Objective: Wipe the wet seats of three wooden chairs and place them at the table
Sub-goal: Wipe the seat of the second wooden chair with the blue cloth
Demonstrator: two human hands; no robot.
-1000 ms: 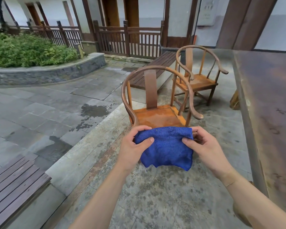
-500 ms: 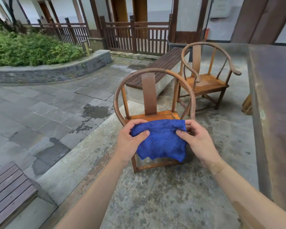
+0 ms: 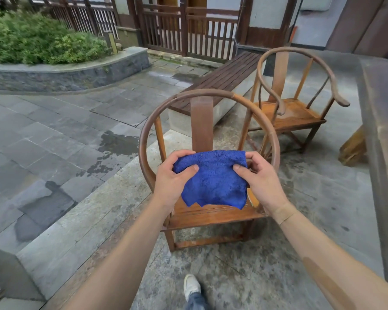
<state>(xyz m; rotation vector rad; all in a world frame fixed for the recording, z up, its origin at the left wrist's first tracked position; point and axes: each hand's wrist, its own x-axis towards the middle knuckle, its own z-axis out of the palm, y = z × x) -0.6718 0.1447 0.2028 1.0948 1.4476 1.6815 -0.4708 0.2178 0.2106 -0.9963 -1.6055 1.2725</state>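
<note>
While both hands' grip pinches its top corners, blue cloth hangs, seemingly above chair seat

Your hands hang over the seat of the near chair, reachable from the front edge only: its curved rail wraps left, back and right, and the back splat stands in the middle. To your right the table walls off that side. The second chair sits behind, just beside the table. Open paving lies between chair and table; a stone step drops on your left.
</note>
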